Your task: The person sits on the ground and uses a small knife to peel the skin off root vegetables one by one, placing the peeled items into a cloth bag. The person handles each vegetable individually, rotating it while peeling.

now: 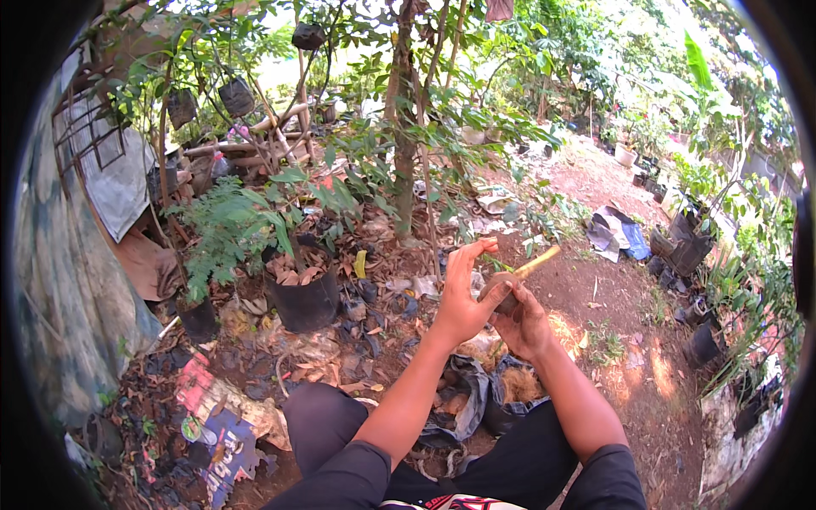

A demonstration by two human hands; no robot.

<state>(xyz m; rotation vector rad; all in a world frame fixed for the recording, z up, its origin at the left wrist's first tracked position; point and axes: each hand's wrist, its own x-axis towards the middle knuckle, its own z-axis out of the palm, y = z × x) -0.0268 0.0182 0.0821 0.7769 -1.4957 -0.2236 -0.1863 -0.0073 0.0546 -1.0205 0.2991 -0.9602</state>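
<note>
My left hand point(468, 296) and my right hand point(524, 322) meet in front of me around a brownish lump point(503, 294) that looks like soil. From the lump a yellowish-brown stick or cut stem point(537, 262) points up and to the right. The left thumb presses on the lump while the other left fingers are raised. The right fingers cup it from below and the right side. Below the hands, between my legs, stand two black plastic bags; the right one holds brown fibre point(521, 384), and the left one point(468, 408) holds brownish material.
A black pot point(305, 303) with a plant and dry leaves stands left, beside a smaller potted plant point(199, 320). Behind is a tree trunk point(405, 159). Torn printed sheeting point(226, 446) lies lower left. Black plant bags point(688, 242) line the right. A tarp point(83, 274) hangs at the left edge.
</note>
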